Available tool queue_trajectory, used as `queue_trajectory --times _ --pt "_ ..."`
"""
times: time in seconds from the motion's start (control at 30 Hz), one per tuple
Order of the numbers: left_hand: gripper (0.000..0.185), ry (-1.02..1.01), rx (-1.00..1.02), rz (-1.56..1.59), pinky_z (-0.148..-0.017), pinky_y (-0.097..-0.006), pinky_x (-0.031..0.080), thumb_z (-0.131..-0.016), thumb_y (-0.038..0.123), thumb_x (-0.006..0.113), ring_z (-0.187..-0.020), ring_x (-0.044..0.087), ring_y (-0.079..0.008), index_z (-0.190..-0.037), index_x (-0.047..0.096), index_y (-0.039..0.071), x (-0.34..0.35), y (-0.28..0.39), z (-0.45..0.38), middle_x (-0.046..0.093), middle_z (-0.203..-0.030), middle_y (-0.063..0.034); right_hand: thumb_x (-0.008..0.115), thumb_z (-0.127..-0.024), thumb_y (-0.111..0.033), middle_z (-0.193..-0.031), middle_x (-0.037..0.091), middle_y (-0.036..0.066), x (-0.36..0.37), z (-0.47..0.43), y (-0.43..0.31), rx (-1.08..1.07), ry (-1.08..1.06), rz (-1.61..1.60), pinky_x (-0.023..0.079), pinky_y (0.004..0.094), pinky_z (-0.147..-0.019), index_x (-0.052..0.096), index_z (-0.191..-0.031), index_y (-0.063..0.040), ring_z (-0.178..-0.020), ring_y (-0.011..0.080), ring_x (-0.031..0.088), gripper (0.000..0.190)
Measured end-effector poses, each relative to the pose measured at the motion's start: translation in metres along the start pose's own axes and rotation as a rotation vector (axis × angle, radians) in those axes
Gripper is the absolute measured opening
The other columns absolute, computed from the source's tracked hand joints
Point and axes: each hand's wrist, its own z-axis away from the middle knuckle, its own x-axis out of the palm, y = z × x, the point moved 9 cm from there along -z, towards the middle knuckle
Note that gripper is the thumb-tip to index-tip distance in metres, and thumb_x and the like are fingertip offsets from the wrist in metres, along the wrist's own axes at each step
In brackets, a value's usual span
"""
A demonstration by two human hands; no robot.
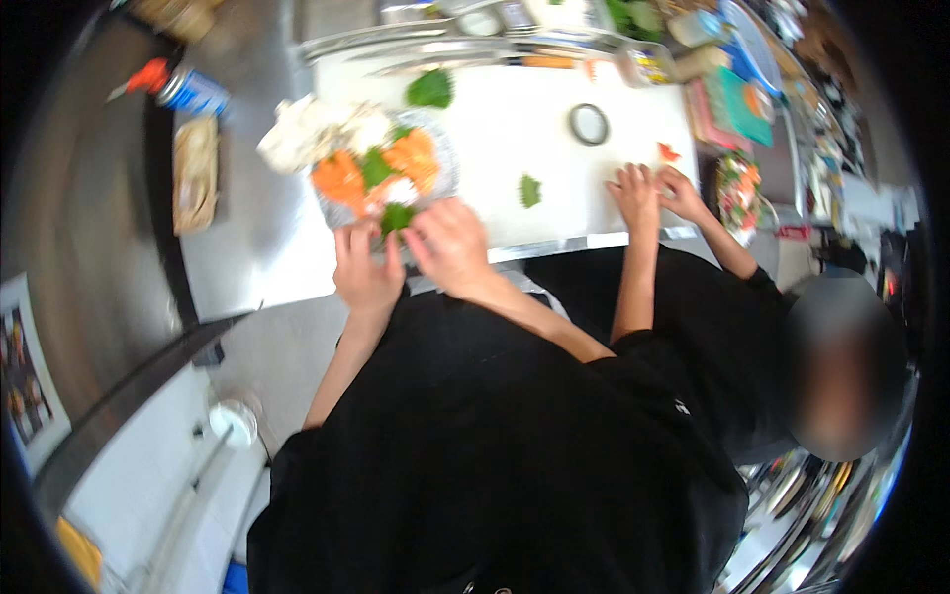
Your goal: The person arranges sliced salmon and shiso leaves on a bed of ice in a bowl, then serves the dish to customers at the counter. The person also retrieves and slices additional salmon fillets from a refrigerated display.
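A patterned round plate (447, 148) carries orange fish slices (338, 178), more orange slices (413, 160), green leaves and a white shredded heap (300, 137) at its far left. At the plate's near edge, my left hand (366, 263) and my right hand (449, 249) meet at a green leaf (397, 217), fingers pinched on its two sides. One leaf (430, 89) lies beyond the plate on the white cutting board (497, 134), and a smaller leaf (529, 191) lies right of my right hand.
A co-worker's hands (638, 193) work at the board's right side, near a red piece (669, 152) and a dark ring (589, 124). Knives (549, 61) lie along the far edge. A spray can (194, 90) and a wooden block (196, 174) stand left.
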Motion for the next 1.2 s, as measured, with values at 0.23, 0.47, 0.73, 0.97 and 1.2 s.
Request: queue_trajectory --times 0.23,0.47,0.73,0.97,1.2 --pt "0.02 -0.07 0.129 -0.089 -0.069 -0.0354 0.051 -0.08 0.01 0.074 -0.084 0.061 -0.0264 -0.099 0.071 0.013 0.005 0.014 -0.004 0.058 -0.095 -0.0079 0.07 -0.072 -0.003 -0.092 0.064 0.013 -0.045 -0.026 0.081 0.108 0.079 -0.069 0.05 0.0412 -0.076 0.064 -0.087 -0.003 -0.086 0.0316 0.06 0.016" --pt "0.027 -0.193 0.077 -0.035 -0.077 -0.036 0.048 -0.083 0.009 0.073 -0.088 0.057 -0.0293 -0.109 0.068 0.007 -0.02 0.011 0.014 0.054 -0.097 -0.0128 0.078 -0.074 -0.036 -0.123 0.058 0.026 -0.155 -0.085 0.374 0.759 0.16 0.479 0.044 0.0451 -0.101 0.055 -0.123 0.006 -0.12 0.0384 0.053 0.068" --pt "0.028 -0.249 -0.063 -0.047 -0.068 -0.0331 0.048 -0.084 0.003 0.07 -0.086 0.058 -0.0269 -0.111 0.067 0.005 -0.022 0.021 0.026 0.055 -0.096 -0.0126 0.076 -0.068 -0.031 -0.104 0.064 0.02 -0.138 -0.116 0.439 0.767 0.238 0.51 0.045 0.0435 -0.099 0.065 -0.093 0.0 -0.111 0.0362 0.056 0.042" --pt "0.027 -0.26 0.007 0.041 -0.073 -0.0344 0.051 -0.085 0.001 0.067 -0.09 0.06 -0.0278 -0.112 0.065 0.004 -0.015 0.037 0.006 0.057 -0.099 -0.0136 0.071 -0.072 -0.028 -0.103 0.064 0.024 -0.144 -0.112 0.435 0.791 0.277 0.378 0.049 0.0455 -0.092 0.062 -0.096 0.004 -0.1 0.0389 0.061 0.041" --pt "0.029 -0.347 0.11 0.107 -0.084 -0.0353 0.05 -0.085 0.0 0.066 -0.096 0.06 -0.0304 -0.114 0.064 0.003 0.008 0.056 -0.012 0.057 -0.106 -0.0151 0.066 -0.077 -0.025 -0.096 0.066 0.024 -0.148 -0.112 0.421 0.739 0.305 0.482 0.051 0.046 -0.086 0.061 -0.095 0.005 -0.094 0.0398 0.064 0.035"
